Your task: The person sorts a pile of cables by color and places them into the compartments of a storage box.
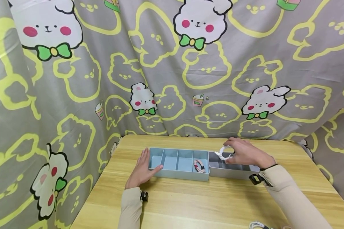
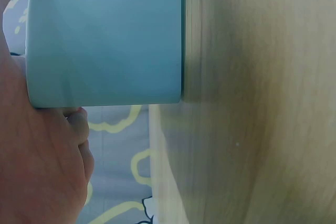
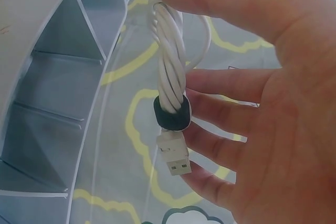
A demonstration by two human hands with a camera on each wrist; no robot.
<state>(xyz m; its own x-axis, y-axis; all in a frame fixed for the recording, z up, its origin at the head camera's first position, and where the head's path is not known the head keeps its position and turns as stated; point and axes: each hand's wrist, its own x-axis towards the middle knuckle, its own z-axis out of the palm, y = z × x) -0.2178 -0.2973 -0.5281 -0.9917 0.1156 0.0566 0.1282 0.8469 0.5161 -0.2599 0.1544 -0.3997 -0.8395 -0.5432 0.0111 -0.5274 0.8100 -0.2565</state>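
My right hand pinches a coiled white USB cable between thumb and fingers, above the grey divided box. In the right wrist view the cable is twisted into a bundle with a dark tie, its USB plug pointing down. At the left end of the light blue divided box, my left hand rests with fingers along the end wall and thumb over the front rim. A pinkish cable with a dark tie lies in the blue box's rightmost compartment.
Both boxes stand end to end on the wooden table. More bundled cables lie at the near edge of the head view, partly cut off. A patterned grey curtain hangs behind the table and along its left side.
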